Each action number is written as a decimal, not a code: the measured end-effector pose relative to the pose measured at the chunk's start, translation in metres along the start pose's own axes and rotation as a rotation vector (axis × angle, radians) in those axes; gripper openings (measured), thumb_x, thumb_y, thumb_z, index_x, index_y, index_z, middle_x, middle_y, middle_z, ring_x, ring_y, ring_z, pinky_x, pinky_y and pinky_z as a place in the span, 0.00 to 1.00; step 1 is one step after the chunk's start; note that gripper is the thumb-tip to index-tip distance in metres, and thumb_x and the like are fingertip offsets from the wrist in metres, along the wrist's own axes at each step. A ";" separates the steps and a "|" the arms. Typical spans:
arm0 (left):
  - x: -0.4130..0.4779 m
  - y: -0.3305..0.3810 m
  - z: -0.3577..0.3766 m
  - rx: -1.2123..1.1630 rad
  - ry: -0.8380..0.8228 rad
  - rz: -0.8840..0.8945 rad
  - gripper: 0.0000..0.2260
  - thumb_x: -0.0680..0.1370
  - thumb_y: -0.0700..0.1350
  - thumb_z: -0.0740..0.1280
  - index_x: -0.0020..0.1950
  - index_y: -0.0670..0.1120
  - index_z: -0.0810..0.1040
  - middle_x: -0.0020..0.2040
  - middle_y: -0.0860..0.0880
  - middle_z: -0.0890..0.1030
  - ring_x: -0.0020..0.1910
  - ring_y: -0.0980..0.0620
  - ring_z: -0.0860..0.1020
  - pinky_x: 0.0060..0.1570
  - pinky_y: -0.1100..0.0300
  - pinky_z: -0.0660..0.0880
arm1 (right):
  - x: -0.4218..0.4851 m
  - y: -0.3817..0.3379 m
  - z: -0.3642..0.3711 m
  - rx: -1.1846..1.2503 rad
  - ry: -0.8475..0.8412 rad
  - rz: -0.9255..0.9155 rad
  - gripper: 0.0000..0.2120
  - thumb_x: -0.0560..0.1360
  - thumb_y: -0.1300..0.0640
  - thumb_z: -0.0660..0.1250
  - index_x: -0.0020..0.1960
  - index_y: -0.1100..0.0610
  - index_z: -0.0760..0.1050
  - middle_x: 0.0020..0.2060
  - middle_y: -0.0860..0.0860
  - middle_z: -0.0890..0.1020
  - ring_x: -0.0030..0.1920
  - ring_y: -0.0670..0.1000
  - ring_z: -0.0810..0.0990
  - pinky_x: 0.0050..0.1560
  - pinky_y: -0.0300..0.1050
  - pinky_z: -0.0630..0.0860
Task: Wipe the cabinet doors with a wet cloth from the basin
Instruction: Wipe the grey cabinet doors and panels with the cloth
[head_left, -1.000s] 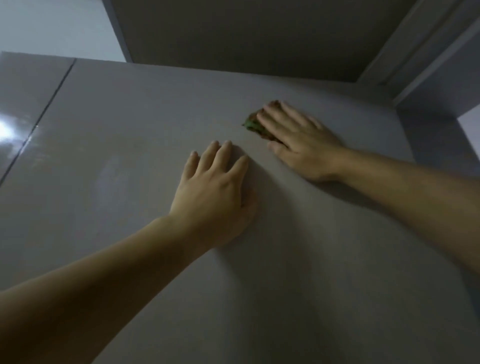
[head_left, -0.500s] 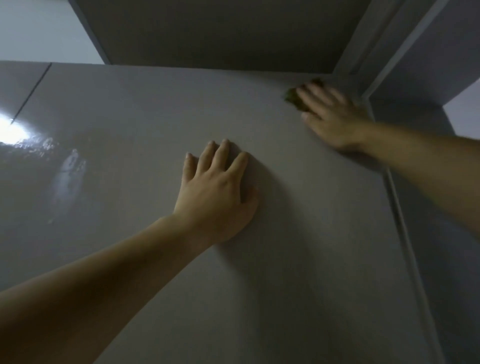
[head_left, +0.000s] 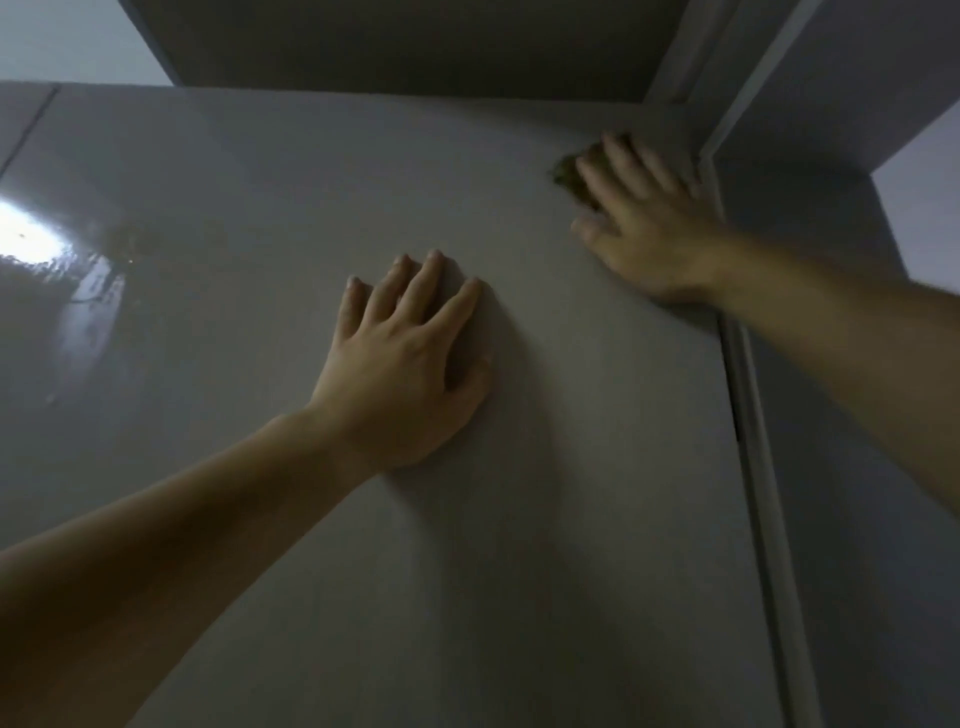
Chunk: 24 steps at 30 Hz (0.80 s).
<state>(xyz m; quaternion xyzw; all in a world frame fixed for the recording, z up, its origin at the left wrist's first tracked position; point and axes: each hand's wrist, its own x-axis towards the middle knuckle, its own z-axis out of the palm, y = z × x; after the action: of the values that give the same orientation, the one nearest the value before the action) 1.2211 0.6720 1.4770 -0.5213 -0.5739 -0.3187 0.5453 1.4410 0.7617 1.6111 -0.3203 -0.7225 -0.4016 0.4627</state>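
A glossy grey cabinet door (head_left: 311, 519) fills the view, seen from below. My left hand (head_left: 405, 358) lies flat on its middle with straight, spread fingers. My right hand (head_left: 644, 228) presses a dark green cloth (head_left: 566, 174) against the door's upper right part, close to the door's right edge. Its fingers lie straight over the cloth, and only a small piece of cloth shows past the fingertips. The right hand is blurred.
A narrow gap and a pale frame strip (head_left: 753, 415) run down the door's right side, with a grey wall (head_left: 857, 493) beyond. A dark soffit (head_left: 415, 47) overhangs the top. A second door's seam (head_left: 31, 130) and a bright light reflection (head_left: 26, 239) lie at left.
My right hand slid the cloth from the door's upper middle to the top right corner, then a little down along the right edge. My left hand stayed flat in place.
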 end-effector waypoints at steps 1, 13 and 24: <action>0.000 -0.001 0.001 -0.001 0.000 -0.003 0.38 0.75 0.68 0.42 0.84 0.56 0.51 0.84 0.47 0.49 0.83 0.43 0.45 0.80 0.39 0.44 | -0.019 -0.007 0.009 -0.008 0.012 -0.088 0.41 0.75 0.30 0.39 0.83 0.48 0.42 0.83 0.49 0.40 0.82 0.52 0.38 0.80 0.55 0.40; -0.002 -0.005 0.004 0.006 0.038 0.013 0.35 0.77 0.66 0.44 0.84 0.56 0.52 0.84 0.46 0.51 0.83 0.42 0.49 0.80 0.39 0.46 | -0.050 -0.005 0.026 -0.015 0.068 -0.149 0.42 0.76 0.32 0.36 0.83 0.53 0.43 0.83 0.49 0.44 0.82 0.52 0.40 0.81 0.57 0.44; -0.002 -0.022 -0.007 -0.089 0.000 0.073 0.34 0.80 0.63 0.47 0.84 0.52 0.48 0.85 0.50 0.49 0.83 0.48 0.48 0.80 0.48 0.44 | -0.033 -0.008 0.023 -0.023 0.047 -0.042 0.44 0.73 0.31 0.34 0.84 0.52 0.45 0.83 0.49 0.45 0.83 0.54 0.42 0.81 0.60 0.45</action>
<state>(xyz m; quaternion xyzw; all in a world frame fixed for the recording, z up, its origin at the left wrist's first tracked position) 1.2020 0.6591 1.4805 -0.5658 -0.5397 -0.3238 0.5326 1.4370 0.7751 1.5725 -0.3007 -0.7133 -0.4271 0.4673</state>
